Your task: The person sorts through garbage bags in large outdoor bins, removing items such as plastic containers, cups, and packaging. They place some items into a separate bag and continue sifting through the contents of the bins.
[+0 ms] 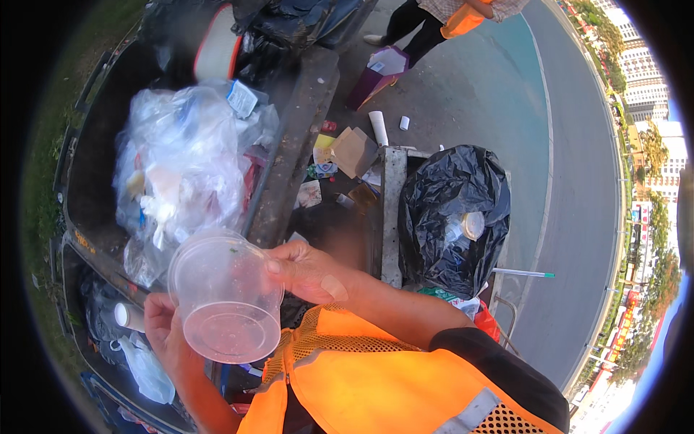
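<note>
Both my hands hold a clear round plastic tub [225, 293], tilted so its base faces down towards me. My right hand [309, 271], a plaster near its wrist, grips the tub's right side with the thumb on its wall. At the lower left, my left hand [165, 331] is on the tub's other side, its fingers partly hidden. Just beyond, an open waste bin [92, 184] holds a heap of clear plastic bags [179, 146]. To the right, a black bin bag [455, 179] hangs open in a metal-framed cart, with a clear cup and lid [473, 225] inside.
A second bin section at lower left holds a paper cup [129, 316] and a white plastic bag [143, 369]. Flattened cardboard [352, 152] and other litter lie between bin and cart. Beyond stands a purple box [377, 78] near a person in an orange vest [463, 20]. A road runs along the right.
</note>
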Tool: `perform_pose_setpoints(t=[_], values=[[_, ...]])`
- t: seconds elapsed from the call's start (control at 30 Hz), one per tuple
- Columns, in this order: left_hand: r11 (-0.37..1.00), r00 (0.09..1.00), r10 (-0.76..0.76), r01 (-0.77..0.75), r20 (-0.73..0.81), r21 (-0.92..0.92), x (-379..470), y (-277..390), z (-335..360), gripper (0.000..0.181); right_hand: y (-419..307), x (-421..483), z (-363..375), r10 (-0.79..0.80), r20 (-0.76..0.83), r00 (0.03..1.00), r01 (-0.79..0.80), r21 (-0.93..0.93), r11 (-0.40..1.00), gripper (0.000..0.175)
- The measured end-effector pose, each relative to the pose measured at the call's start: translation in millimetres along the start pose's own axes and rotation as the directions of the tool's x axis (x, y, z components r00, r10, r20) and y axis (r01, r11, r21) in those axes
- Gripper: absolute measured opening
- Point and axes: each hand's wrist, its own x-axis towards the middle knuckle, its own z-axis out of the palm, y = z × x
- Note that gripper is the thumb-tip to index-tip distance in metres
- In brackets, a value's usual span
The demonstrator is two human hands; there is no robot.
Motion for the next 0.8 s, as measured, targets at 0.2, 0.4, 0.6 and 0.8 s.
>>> perform_pose_setpoints(t=[0.2,0.4,0.6,0.8], values=[[0.998,0.928,-0.062,0.066,0.366,0.003,7,-18,126,0.021,-37,-94,-80,-0.297,-0.256,0.920,0.318,0.044,0.947,0.026],[0.947,0.652,-0.285,0.306,0.703,0.100,-3,-120,284,0.016,-17,-256,-165,-0.452,-0.600,0.660,0.599,0.058,0.799,0.038],[0.844,0.241,-0.519,0.294,0.820,0.448,-78,-206,456,0.016,53,-429,-221,-0.371,-0.863,0.342,0.802,0.063,0.595,0.035],[0.879,0.177,-0.458,-0.059,0.871,0.474,-126,-207,494,0.055,98,-525,-334,-0.437,-0.899,0.039,0.840,-0.207,0.502,0.031]])
